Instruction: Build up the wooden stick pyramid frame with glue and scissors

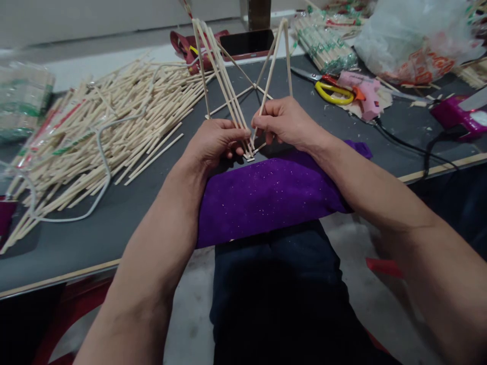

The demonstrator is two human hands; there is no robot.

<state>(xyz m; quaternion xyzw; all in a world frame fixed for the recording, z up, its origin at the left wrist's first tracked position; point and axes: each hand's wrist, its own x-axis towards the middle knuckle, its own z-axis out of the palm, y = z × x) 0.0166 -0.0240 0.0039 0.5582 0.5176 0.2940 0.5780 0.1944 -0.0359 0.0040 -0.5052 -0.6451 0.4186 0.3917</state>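
Aligning step, I judge: upper center, my left hand [215, 142] has fingers gripping slanted sticks of the stick frame [223, 76] on the table [152, 197], my right hand [285, 120] fingers pinching another; next move calls for steady lower ends.

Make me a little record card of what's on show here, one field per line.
Left hand: pinches several thin sticks near their lower ends
Right hand: pinches a slanting stick
Between and beyond hands: open stick frame
Near table edge: purple cloth
Left side: pile of loose sticks
Right side: scissors, pink glue gun, plastic bag
Far side: phone
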